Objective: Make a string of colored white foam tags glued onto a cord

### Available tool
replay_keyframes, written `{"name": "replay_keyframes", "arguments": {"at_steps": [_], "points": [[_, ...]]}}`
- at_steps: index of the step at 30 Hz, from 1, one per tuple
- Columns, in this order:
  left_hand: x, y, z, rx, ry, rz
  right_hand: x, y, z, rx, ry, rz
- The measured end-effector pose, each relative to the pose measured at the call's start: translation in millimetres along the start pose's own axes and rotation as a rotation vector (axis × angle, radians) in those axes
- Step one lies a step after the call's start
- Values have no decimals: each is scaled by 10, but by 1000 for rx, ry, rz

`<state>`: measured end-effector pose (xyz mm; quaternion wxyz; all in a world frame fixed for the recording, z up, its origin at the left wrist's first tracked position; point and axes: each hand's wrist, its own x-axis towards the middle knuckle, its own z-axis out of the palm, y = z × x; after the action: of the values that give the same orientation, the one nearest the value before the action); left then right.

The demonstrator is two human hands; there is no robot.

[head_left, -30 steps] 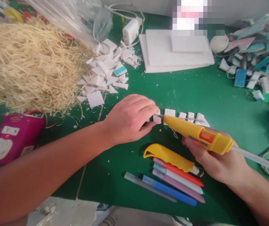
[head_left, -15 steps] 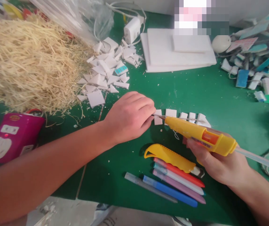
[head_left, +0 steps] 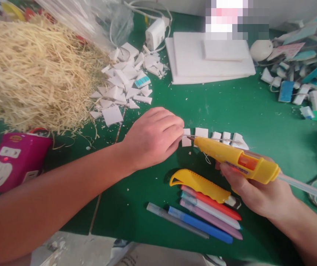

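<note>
My right hand point(head_left: 255, 192) grips a yellow hot glue gun point(head_left: 238, 160) with a clear glue stick out its back. Its metal nozzle points left at a small white foam piece point(head_left: 186, 139), the first in a short row of foam pieces point(head_left: 225, 137) on the green table point(head_left: 230, 107). My left hand point(head_left: 154, 136) lies knuckles up, its fingertips curled and pinched together right at the nozzle tip and the edge of that foam piece. What the fingers pinch is hidden under them.
A big heap of straw point(head_left: 33, 70) fills the far left, with white foam scraps point(head_left: 125, 85) beside it. Foam slabs point(head_left: 208, 59) lie at the back. A yellow utility knife point(head_left: 200, 184) and several pens point(head_left: 203, 218) lie near the front edge. A pink power strip point(head_left: 11, 162) sits left.
My left hand has slid slightly left and its fingers curled tighter, uncovering more of the first foam piece. The glue gun has barely shifted.
</note>
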<state>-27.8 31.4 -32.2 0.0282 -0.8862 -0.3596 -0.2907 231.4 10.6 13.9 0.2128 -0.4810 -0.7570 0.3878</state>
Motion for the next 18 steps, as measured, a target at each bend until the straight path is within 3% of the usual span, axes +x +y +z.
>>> {"name": "replay_keyframes", "arguments": {"at_steps": [3,7,18], "points": [[10,8,-10,-4,5,19,-9,8,1,-37,9,-97],[10,17,-12,-5,-19,33,-10,11,-4,-75,-15,-126],[-8,9,-16,22,-38,59,-42,57,18,-35,-2,-69]]}}
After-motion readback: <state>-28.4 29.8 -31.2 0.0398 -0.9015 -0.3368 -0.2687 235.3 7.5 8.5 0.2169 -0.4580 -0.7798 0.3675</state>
